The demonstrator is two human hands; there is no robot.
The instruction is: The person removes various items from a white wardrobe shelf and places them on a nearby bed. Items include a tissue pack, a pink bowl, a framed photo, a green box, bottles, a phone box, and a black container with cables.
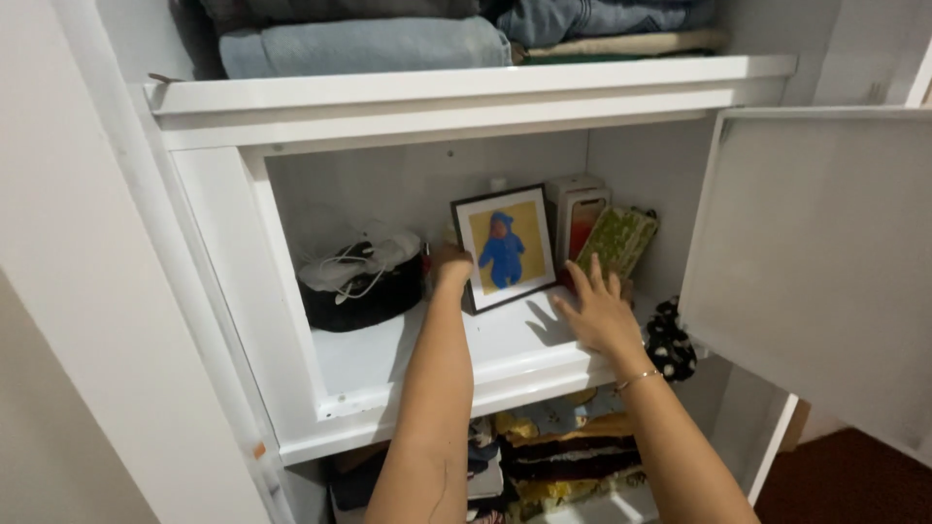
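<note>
A black-framed picture (505, 247) with a yellow ground and a blue figure stands leaning at the back of a white cupboard shelf (408, 354). My left hand (449, 267) is curled on the frame's left edge. My right hand (597, 312) is spread flat, fingers apart, on the shelf just right of the frame's lower corner, holding nothing. A thin bracelet sits on that wrist.
A black pouch with white cables (361, 277) lies left of the frame. Behind the frame stand a white phone box (580, 215) and a green patterned case (618, 240). The cupboard door (815, 262) hangs open at right. Folded clothes (369, 44) fill the shelf above and the one below.
</note>
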